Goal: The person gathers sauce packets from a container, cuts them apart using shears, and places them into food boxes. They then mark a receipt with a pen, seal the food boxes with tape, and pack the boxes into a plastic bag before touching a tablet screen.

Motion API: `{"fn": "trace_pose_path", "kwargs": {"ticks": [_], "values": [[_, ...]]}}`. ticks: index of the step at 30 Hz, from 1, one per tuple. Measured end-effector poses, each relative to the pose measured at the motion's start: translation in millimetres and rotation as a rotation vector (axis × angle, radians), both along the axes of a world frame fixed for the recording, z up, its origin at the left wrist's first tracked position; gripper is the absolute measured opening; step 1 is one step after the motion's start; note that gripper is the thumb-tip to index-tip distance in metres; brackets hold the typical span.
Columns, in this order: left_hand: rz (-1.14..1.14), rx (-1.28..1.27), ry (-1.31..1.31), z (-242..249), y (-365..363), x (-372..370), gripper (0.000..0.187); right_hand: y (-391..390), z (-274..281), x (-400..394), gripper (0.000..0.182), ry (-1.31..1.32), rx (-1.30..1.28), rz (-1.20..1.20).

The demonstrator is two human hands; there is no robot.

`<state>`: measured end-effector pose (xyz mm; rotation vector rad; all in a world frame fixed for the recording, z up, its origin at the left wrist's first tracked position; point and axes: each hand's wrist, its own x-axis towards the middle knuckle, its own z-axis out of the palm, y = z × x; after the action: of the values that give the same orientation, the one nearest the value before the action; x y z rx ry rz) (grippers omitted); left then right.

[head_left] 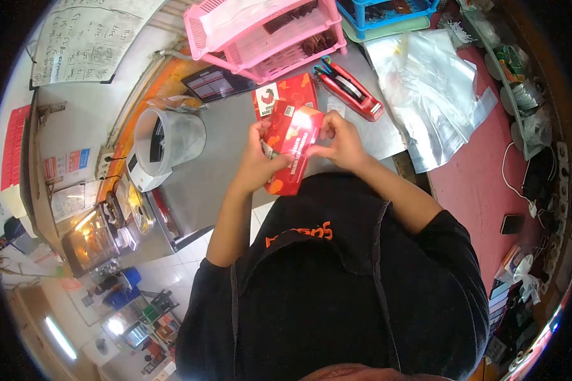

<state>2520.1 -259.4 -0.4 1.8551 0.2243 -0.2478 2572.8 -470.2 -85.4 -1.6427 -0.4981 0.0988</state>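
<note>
Over steel counter (225, 124), red carton (292, 134) held between two hands: left hand (258, 159) clasping its left side, right hand (342, 143) pinching its right edge. Left thumb covers part of printed face; glare whitens upper right. Small pale item (267, 150) at left hand hard to make out. Second red box (304, 93), beyond, partly hidden by carton; pink rack (240, 58) cut off at top.

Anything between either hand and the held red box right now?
Nothing visible: the left hand and right hand are both on the held red box. The other red box shows past its far end, not between.
</note>
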Motion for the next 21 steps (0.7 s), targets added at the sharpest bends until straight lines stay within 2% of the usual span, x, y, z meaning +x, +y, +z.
{"fn": "trace_pose_path", "kwargs": {"ticks": [1,5,8,9,12,13,16,17,19,21], "values": [[0.019,-0.118,0.083,6,3,1,0.081,-7,0,1,0.054,-0.034,-0.012,0.046],[-0.063,-0.160,-0.075,10,29,22,0.079,-36,-41,13,0.045,-0.215,-0.200,-0.283],[-0.309,0.769,-0.447,11,43,60,0.076,-60,-49,29,0.044,-0.272,-0.365,-0.503],[-0.333,0.877,-0.415,5,45,74,0.082,-66,-52,34,0.045,-0.258,-0.415,-0.529],[-0.521,0.908,-0.394,-33,66,112,0.092,-73,-55,44,0.055,-0.172,-0.516,-0.494],[-0.568,0.955,-0.254,-27,60,118,0.095,-73,-56,46,0.058,-0.167,-0.527,-0.462],[-0.518,1.058,-0.411,-8,31,112,0.096,-79,-72,55,0.077,-0.118,-0.582,-0.328],[-0.515,0.969,-0.601,-6,16,104,0.090,-78,-78,56,0.081,-0.103,-0.596,-0.305],[-0.660,0.612,-0.688,-29,-21,82,0.077,-79,-89,61,0.089,-0.102,-0.632,-0.281],[-0.838,0.508,-0.596,-76,-57,52,0.071,-79,-86,72,0.085,0.064,-0.656,-0.203]]}}
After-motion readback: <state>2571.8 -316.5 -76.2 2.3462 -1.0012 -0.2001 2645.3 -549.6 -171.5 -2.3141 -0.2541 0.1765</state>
